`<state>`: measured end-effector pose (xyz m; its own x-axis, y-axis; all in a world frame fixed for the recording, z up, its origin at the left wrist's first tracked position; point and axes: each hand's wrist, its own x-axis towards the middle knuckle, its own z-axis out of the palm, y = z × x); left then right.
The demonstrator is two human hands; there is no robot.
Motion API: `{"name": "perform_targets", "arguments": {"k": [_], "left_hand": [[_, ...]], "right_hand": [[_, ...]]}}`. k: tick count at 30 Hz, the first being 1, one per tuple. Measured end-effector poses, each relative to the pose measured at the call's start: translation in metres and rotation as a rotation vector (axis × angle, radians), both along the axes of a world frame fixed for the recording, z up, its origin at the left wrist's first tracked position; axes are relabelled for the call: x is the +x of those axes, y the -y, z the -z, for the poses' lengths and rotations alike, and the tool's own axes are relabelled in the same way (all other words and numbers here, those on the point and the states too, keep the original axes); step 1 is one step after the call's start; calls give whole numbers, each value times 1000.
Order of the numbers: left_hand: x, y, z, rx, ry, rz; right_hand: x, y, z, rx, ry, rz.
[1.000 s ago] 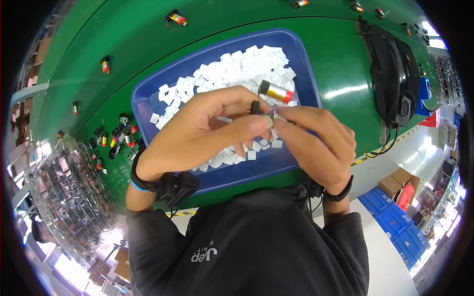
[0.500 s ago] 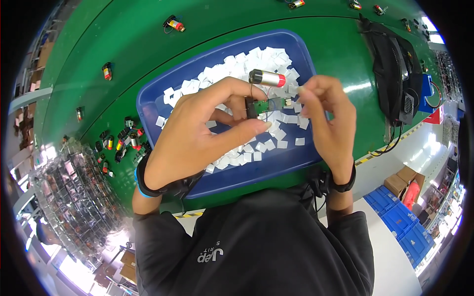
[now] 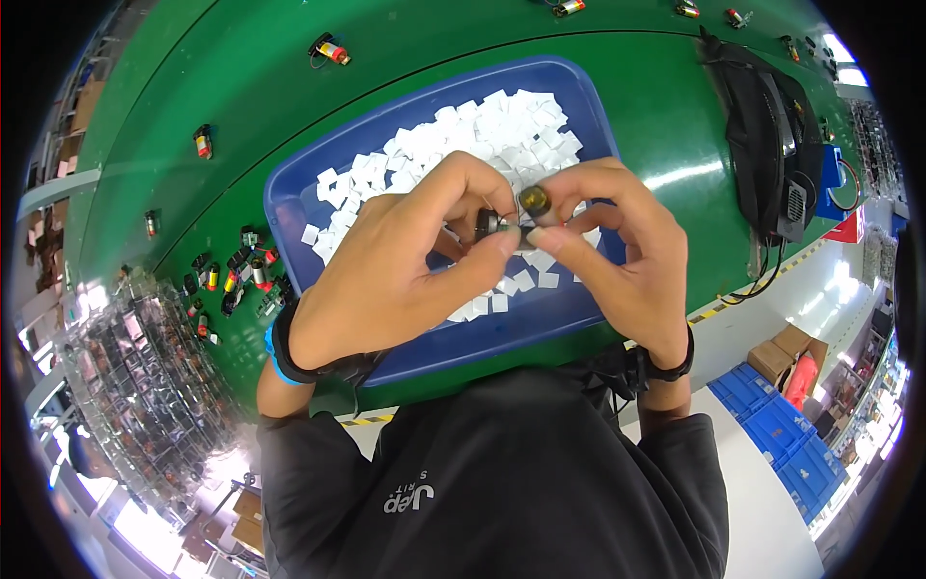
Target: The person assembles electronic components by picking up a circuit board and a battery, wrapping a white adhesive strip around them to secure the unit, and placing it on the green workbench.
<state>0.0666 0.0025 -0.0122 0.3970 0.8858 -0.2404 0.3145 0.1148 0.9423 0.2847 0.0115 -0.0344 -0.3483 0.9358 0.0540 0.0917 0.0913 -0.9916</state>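
Note:
Over the tub my left hand (image 3: 386, 256) pinches a small circuit board assembly, its black end piece (image 3: 489, 225) between thumb and fingers. A cylindrical battery (image 3: 535, 201), wired to that board, has its dark round end turned up toward me. My right hand (image 3: 627, 246) is closed on the other side of the assembly, forefinger against the battery and thumb low by the board. Fingers hide most of the board. Below lies a blue plastic tub (image 3: 444, 357) holding many small white square pieces (image 3: 424, 145).
The tub stands on a green table (image 3: 666, 125). A cluster of battery-and-board assemblies (image 3: 236, 275) lies at its left, and single ones (image 3: 329, 49) along the far side. A black bag (image 3: 772, 135) rests at right. Stacked clear trays (image 3: 154, 376) stand at left, blue crates (image 3: 781, 425) at lower right.
My right hand has moved left from beside the assembly and closed on it. The battery has turned from lying sideways to end-on. My left hand keeps its hold.

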Motion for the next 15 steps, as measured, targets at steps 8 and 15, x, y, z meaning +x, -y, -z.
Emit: {"name": "perform_targets", "arguments": {"k": [8,15], "left_hand": [[-1,-4,-4,-122,-69,66],[-10,-15,10,-429,502,59]], "right_hand": [[-9,2,5,392,175,-38],[-3,7,2,756,259,-50]]}}
